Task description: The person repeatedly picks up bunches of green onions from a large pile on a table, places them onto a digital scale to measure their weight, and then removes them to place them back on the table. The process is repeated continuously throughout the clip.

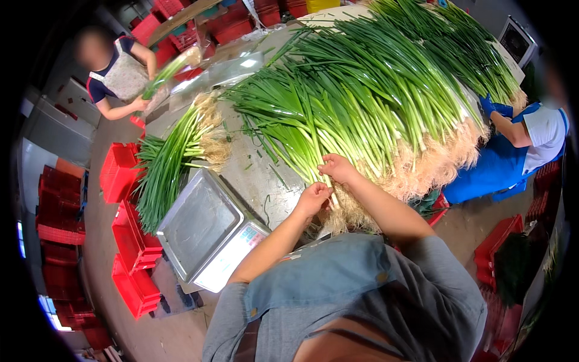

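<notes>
A long heap of green leafy stalks with white bases and stringy roots, like green garlic or scallions, covers much of the table. At the heap's near left end, my left hand has its fingers curled on the white base of a stalk, just above the roots. My right hand pinches the same stalk or one beside it, slightly higher up. Left of my hands stands a digital weighing scale with a bare metal pan. Beyond the scale lies a smaller pile of the rooted stalks, its leaves hanging over the table's edge.
Red plastic crates stand on the floor at left. A co-worker in an apron holds a bagged bunch near clear plastic bags. Another co-worker, wearing blue gloves, handles stalks at right. Another red crate sits at the lower right.
</notes>
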Demonstrator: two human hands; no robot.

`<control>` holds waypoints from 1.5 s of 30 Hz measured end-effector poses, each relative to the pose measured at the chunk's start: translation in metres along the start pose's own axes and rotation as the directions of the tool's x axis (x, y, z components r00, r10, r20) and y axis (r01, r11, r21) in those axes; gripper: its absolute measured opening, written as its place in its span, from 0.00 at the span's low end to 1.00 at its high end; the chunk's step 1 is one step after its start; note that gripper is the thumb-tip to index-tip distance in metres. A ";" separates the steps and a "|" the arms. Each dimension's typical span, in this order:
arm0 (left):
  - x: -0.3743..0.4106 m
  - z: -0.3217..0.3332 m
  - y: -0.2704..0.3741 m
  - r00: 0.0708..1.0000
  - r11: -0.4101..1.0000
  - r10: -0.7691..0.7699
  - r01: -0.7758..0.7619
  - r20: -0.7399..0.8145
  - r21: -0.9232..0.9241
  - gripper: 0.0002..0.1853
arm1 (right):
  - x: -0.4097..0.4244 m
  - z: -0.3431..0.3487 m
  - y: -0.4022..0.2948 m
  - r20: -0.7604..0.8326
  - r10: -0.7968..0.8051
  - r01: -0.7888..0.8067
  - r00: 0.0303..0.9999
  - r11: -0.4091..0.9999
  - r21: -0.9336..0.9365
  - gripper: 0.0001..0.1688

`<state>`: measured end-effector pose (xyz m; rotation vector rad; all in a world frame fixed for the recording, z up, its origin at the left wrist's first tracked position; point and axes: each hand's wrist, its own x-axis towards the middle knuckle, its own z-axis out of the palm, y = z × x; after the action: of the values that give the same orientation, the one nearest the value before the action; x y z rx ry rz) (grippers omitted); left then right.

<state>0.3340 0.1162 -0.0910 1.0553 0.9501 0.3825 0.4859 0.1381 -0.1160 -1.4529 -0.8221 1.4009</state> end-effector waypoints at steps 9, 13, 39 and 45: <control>-0.014 -0.020 -0.015 0.993 0.868 0.067 -0.010 0.098 -0.497 0.08 | -0.017 0.021 -0.021 0.005 -0.246 0.214 0.969 0.832 -0.513 0.25; -0.027 -0.040 -0.013 0.995 0.823 0.095 -0.069 0.017 -0.563 0.08 | 0.007 -0.039 -0.025 -0.005 -0.551 0.134 0.835 0.212 -0.968 0.23; -0.011 -0.035 -0.021 0.997 0.891 -0.043 0.006 -0.070 -0.454 0.15 | -0.010 0.027 -0.040 0.004 0.029 -0.020 1.000 0.770 -0.637 0.27; -0.006 -0.043 -0.036 0.992 0.896 -0.116 0.080 -0.057 -0.438 0.13 | -0.039 0.051 -0.066 0.318 0.287 -0.016 0.904 0.764 -0.645 0.19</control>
<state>0.2900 0.1195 -0.1261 0.5833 0.9314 0.5297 0.4393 0.1329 -0.0368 -1.7848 -1.5907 1.6714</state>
